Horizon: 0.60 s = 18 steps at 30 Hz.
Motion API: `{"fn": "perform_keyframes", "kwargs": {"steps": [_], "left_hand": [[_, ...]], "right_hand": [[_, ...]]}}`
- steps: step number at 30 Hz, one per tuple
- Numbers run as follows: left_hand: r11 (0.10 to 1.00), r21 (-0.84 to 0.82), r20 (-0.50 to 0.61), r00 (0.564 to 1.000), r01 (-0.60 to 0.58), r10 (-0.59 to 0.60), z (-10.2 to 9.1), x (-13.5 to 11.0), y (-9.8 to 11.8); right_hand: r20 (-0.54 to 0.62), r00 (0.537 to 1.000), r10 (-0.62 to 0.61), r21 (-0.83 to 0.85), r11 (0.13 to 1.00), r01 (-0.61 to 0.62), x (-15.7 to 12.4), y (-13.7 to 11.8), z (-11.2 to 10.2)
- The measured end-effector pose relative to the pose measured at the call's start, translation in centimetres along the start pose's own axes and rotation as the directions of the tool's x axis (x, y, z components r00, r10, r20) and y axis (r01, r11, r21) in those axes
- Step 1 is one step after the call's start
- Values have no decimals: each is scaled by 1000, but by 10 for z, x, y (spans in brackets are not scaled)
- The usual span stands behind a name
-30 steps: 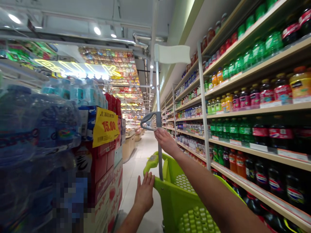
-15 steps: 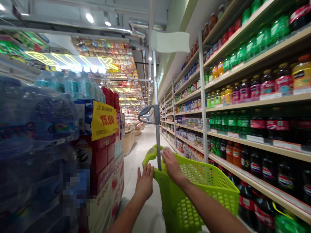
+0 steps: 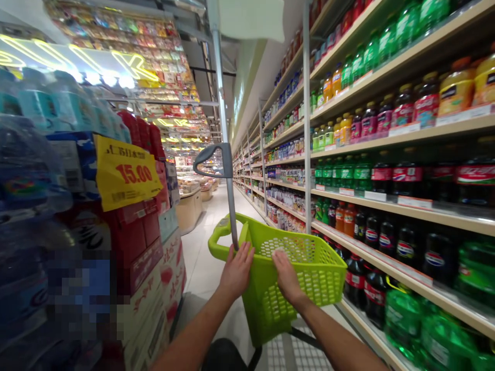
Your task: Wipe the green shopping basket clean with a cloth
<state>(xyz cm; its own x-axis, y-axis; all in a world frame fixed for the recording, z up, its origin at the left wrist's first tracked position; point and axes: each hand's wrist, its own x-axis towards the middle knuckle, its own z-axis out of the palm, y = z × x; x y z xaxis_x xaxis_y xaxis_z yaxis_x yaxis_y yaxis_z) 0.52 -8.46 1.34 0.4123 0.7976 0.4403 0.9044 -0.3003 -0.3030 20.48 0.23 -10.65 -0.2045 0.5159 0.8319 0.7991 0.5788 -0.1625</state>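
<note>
A bright green plastic shopping cart with a perforated basket stands in front of me, slightly right of centre. My left hand lies on its near rim close to the foot of the pole, fingers stretched out and close together. Farther right, my right hand is closed over the near rim of the basket, its fingertips on the inner side. A grey pole rises from the cart beside my left hand. It carries a dark grey loop handle and a pale flag-like panel on top.
Shelves of bottled drinks line the right side. On the left are wrapped water bottles, stacked cartons and a yellow price sign. Between them runs a pale tiled aisle, with wooden display bins farther along.
The cart and its pole appear farther left, and the basket has turned. My left hand has come onto the rim near the pole. My right hand has shifted along to the basket's near rim.
</note>
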Motion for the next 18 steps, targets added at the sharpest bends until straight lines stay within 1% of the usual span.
{"fn": "perform_keyframes", "kwargs": {"steps": [1,2,3,4,5,8,9,10,11,12,15,16,17,18], "left_hand": [[1000,-11,33,999,-10,10,1,4,7],[1000,-14,76,997,-1,2,4,7,11],[1000,-11,118,993,16,-14,6,10,14],[999,-5,150,988,32,-31,8,11,15],[999,2,174,984,42,-42,11,11,15],[998,22,196,978,67,-70,17,11,15],[996,30,196,977,78,-83,18,11,15],[995,38,194,977,87,-93,19,11,16],[995,45,190,977,94,-101,20,12,17],[994,51,183,978,97,-104,21,12,18],[995,56,168,982,80,-88,24,11,17],[996,56,161,984,65,-73,26,11,15],[997,55,153,986,51,-59,27,10,13],[998,53,145,988,39,-46,28,8,10]], "right_hand": [[25,999,-47,23,999,47,5,-11,2],[45,996,-83,34,996,81,8,-15,2],[56,994,-95,28,995,93,6,-12,0],[62,994,-85,5,996,85,1,-2,-6],[62,996,-58,-31,998,60,-7,15,-13],[30,997,76,-159,985,-70,-40,75,-38],[10,993,117,-190,975,-113,-49,88,-43],[-6,990,140,-209,968,-138,-54,95,-44],[-12,990,138,-215,967,-138,-57,94,-41],[-6,994,106,-211,972,-105,-56,87,-36],[47,996,-69,-173,982,77,-45,60,-17],[60,992,-111,-165,979,120,-43,57,-15],[70,989,-133,-162,976,143,-44,61,-17],[78,989,-129,-164,976,141,-47,72,-24]]}}
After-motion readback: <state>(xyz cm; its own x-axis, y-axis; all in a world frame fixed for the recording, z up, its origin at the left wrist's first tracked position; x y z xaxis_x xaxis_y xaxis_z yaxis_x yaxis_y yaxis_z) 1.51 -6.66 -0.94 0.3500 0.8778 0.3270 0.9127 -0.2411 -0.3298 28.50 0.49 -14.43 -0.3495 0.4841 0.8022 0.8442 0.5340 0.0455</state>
